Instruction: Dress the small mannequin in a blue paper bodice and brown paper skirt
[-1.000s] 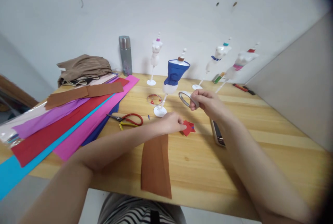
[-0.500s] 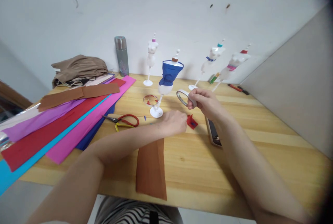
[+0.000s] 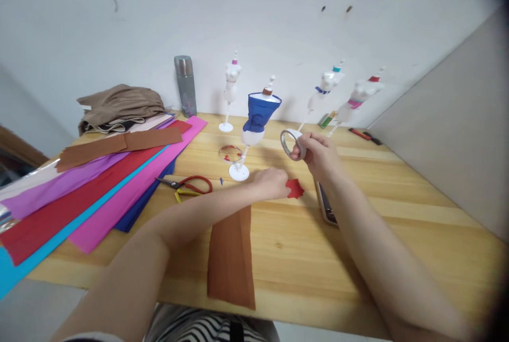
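Note:
My right hand (image 3: 320,154) is closed on a roll of tape (image 3: 287,146), held by its rim above the table. My left hand (image 3: 270,183) is closed low over the table, its fingers at the edge of a small red paper scrap (image 3: 296,189); the fingertips are partly hidden. Just behind it stands a small white mannequin (image 3: 253,138) on a round base, its torso wrapped in blue paper (image 3: 260,111). Under my left forearm lies a brown paper strip (image 3: 231,262), its far end hidden by the arm.
Scissors (image 3: 191,185) lie left of the blue-wrapped mannequin. Coloured paper strips (image 3: 131,172) and a folded brown cloth (image 3: 123,106) cover the left side. A thermos (image 3: 185,87) and other mannequins (image 3: 233,79) stand along the wall. A phone (image 3: 326,204) lies beneath my right forearm.
My right hand has moved slightly right with the tape roll, which has turned more face-on. The red scrap at my left fingers now looks flatter, and the hand has shifted slightly right.

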Tool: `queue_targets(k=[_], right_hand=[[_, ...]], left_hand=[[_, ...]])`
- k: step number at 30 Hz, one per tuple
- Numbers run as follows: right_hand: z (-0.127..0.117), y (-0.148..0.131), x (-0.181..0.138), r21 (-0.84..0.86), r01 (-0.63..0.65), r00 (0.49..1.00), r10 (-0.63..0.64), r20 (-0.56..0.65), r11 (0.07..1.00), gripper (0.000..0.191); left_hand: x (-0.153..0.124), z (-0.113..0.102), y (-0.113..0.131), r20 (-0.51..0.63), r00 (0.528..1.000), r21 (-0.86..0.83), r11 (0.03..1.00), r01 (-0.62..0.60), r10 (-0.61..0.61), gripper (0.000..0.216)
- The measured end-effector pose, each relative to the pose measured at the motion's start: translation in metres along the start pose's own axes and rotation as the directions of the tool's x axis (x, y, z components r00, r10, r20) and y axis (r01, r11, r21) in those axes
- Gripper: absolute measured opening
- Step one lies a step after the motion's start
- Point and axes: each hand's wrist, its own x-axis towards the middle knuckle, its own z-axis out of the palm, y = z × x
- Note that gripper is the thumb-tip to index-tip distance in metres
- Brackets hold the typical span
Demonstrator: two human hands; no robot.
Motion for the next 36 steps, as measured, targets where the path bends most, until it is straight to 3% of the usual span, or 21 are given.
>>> queue_targets(k=[6, 11, 16, 21, 24, 28, 31, 34, 36], right_hand=[[0.002, 0.022, 0.004, 0.092, 0.009, 0.991, 0.003, -0.131, 0.996, 0.026], [-0.003, 0.019, 0.007, 0.132, 0.051, 0.986, -0.029, -0.164, 0.990, 0.026], [-0.002, 0.017, 0.008, 0.159, 0.084, 0.980, -0.053, -0.191, 0.984, 0.026], [-0.001, 0.016, 0.007, 0.161, 0.088, 0.981, -0.058, -0.183, 0.983, 0.029], [-0.001, 0.016, 0.007, 0.142, 0.087, 0.984, -0.063, -0.165, 0.986, 0.029], [-0.003, 0.011, 0.007, 0.077, 0.076, 0.991, -0.067, -0.113, 0.994, 0.030], [-0.006, 0.003, 0.005, 0.032, 0.037, 0.998, -0.036, -0.047, 0.999, 0.031], [-0.009, -0.010, 0.000, -0.063, -0.044, 0.996, 0.049, 0.078, 0.997, 0.029], [-0.010, -0.022, -0.005, -0.190, -0.091, 0.976, 0.126, 0.180, 0.978, 0.026]], left_hand=[[-0.014, -0.006, 0.007, -0.060, 0.998, 0.093, 0.996, -0.010, 0.016, 0.035], [-0.026, -0.011, 0.012, -0.156, 0.978, 0.276, 0.957, -0.094, 0.141, 0.027], [-0.002, 0.004, 0.008, -0.120, 0.913, 0.404, 0.859, -0.315, 0.391, 0.031], [0.031, 0.017, -0.001, -0.084, 0.926, 0.373, 0.874, -0.313, 0.367, 0.024], [0.030, 0.016, 0.001, -0.083, 0.932, 0.356, 0.884, -0.304, 0.354, 0.022], [-0.005, 0.004, 0.007, -0.067, 0.933, 0.325, 0.891, -0.315, 0.354, 0.023], [-0.045, -0.012, 0.003, -0.012, 0.937, 0.166, 0.925, -0.342, 0.349, 0.017], [-0.087, -0.034, -0.018, 0.001, 0.939, 0.050, 0.937, -0.345, 0.345, 0.007], [-0.112, -0.053, -0.042, -0.035, 0.960, 0.024, 0.960, -0.278, 0.279, 0.006]])
